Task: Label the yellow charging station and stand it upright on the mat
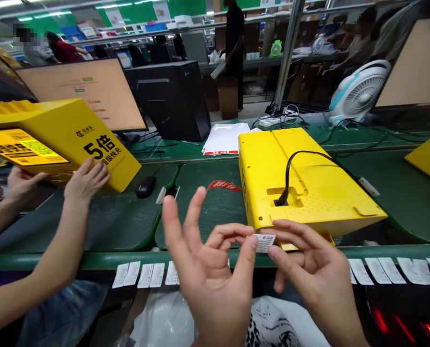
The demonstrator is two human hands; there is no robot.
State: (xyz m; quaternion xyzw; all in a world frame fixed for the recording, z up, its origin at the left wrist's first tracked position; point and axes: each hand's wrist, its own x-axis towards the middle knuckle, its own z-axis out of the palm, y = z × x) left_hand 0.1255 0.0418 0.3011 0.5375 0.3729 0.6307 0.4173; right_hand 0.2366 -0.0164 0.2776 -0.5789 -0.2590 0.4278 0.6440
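A small white label point(264, 243) is pinched at its two ends between my left hand point(208, 260) and my right hand point(309, 262). Right behind my right fingers lies a yellow case point(302, 188) on the green mat, with a black cable point(287, 178) rising from a rectangular cut-out. Rows of white paper labels point(146, 274) hang along the bench's front edge below my hands. To the left, a co-worker's hands point(87, 180) hold a second yellow case point(73, 135) printed with black text.
A computer mouse point(145, 186) sits on the green mats point(208, 207) beyond my hands. Farther back stand a monitor point(81, 94), a black PC tower point(171, 101), a stack of white sheets point(224, 139) and a white desk fan point(359, 91). A metal upright point(289, 53) rises behind the bench.
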